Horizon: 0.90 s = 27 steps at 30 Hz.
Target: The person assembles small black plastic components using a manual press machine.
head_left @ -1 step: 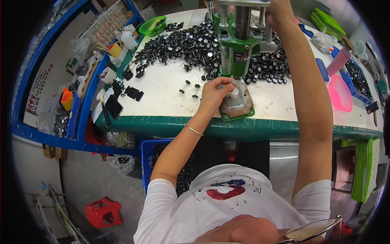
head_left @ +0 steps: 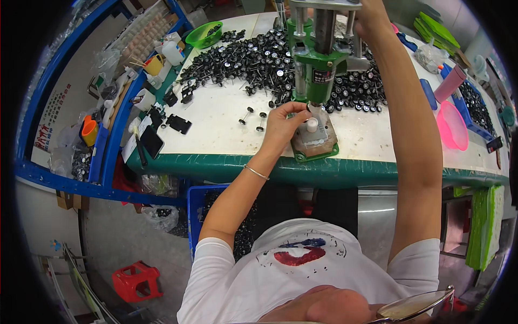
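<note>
A green hand press (head_left: 319, 75) with a steel ram stands at the table's near edge. My left hand (head_left: 286, 121) is at its base plate (head_left: 318, 144), thumb and forefinger pinched together just under the ram. A small dark piece shows at the fingertips, too small to name for sure. Right below them a short white round post (head_left: 312, 125) rises from the plate. My right hand (head_left: 372, 21) is raised at the upper right of the press and looks closed; the top edge cuts it off, and what it grips is hidden.
Behind the press lies a large heap of small black wheels on axles (head_left: 243, 59). A few loose wheel pairs (head_left: 246, 115) lie left of my hand. A green bowl (head_left: 204, 35) stands far left, a pink basket (head_left: 452, 127) at right. A blue bin (head_left: 195, 216) is below the table.
</note>
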Available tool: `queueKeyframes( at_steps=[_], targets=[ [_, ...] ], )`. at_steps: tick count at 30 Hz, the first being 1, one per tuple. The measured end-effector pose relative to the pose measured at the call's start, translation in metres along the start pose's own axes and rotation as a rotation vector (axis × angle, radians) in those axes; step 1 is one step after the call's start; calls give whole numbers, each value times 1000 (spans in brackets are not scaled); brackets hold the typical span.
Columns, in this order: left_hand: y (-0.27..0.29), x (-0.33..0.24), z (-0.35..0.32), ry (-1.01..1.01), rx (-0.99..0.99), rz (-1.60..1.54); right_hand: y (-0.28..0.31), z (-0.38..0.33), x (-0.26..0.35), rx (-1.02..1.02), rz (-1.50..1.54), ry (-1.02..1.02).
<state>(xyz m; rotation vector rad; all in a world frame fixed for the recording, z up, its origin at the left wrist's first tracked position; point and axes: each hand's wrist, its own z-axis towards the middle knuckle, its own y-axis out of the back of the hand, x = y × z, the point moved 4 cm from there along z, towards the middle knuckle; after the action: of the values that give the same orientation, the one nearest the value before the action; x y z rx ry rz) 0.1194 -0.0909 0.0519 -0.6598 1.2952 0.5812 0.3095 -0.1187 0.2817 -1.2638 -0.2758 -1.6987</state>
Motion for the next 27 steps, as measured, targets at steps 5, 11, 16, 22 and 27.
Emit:
queueKeyframes(
  at_steps=[5, 11, 16, 22, 27],
  targets=[
    [69, 3, 19, -66, -114, 270, 14, -2, -22, 722, 721, -216],
    [158, 23, 31, 53, -268, 644, 110, -64, -65, -108, -427, -158],
    [151, 7, 33, 85, -305, 1202, 184, -134, -139, 46, -871, -251],
    [102, 16, 50, -336, -110, 1085, 171, -174, -155, 166, -1184, -106],
    [80, 34, 62, -369, 0, 1104, 156, -167, -160, 134, -1333, -46]
  ],
)
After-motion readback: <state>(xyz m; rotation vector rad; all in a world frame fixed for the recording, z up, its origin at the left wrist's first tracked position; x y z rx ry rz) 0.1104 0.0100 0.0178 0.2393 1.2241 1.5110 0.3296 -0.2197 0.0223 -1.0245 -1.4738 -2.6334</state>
